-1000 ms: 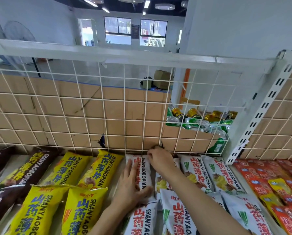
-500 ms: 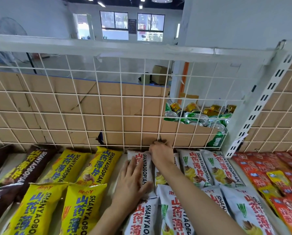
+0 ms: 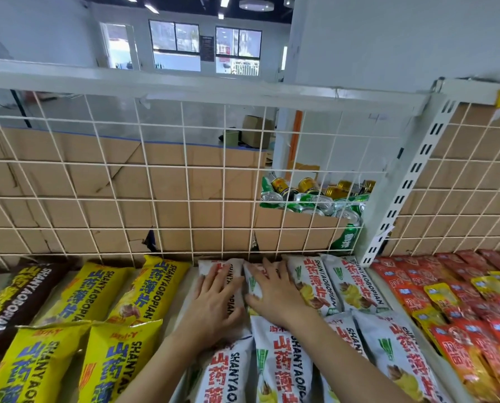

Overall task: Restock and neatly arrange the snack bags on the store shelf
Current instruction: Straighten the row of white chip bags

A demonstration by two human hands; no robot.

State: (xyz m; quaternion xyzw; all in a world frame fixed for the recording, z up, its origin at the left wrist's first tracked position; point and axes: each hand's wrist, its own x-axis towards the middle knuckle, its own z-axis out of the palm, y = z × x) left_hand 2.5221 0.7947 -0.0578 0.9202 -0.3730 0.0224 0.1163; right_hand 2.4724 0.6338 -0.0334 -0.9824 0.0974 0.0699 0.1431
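Both hands are lying flat on white snack bags just below the wire grid. The left hand is pressing one bag, the right hand its neighbour

White bags (red lettering), yellow bags, brown bag.

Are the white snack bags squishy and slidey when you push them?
Probably puffy and soft: the white snack bags look air-filled, and the left hand and right hand press flat on two. Their glossy wrappers likely slide easily over the shelf. They seem light, so a gentle push should do.
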